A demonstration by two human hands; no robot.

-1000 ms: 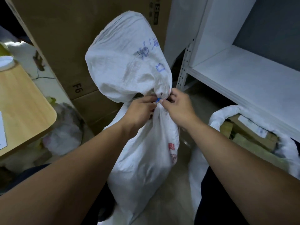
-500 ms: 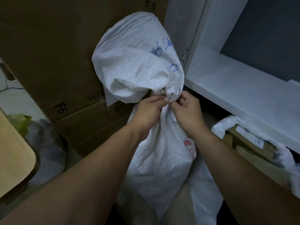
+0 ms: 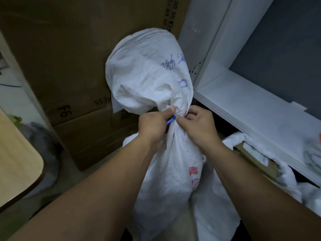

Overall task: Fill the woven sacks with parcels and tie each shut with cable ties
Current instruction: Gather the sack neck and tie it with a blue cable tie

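Observation:
A white woven sack [image 3: 166, 171] with red print stands in front of me, its neck gathered and its loose top [image 3: 147, 75] flopping upward with blue writing. A blue cable tie [image 3: 171, 120] runs around the gathered neck. My left hand [image 3: 152, 126] pinches the tie's free end on the left of the neck. My right hand [image 3: 199, 126] grips the bunched neck and tie from the right. A second white sack [image 3: 286, 173], open and holding cardboard parcels [image 3: 251, 153], lies at the right.
Stacked brown cardboard boxes [image 3: 83, 70] rise behind the sack. A white metal shelf unit [image 3: 251, 105] stands at the right, above the open sack. A light wooden table corner [image 3: 19, 162] juts in at the left, with grey bags [image 3: 46, 145] below it.
The view shifted right and closer. The blue tie, hidden half a second ago, shows again between my fingers, and both hands stay at the sack's neck.

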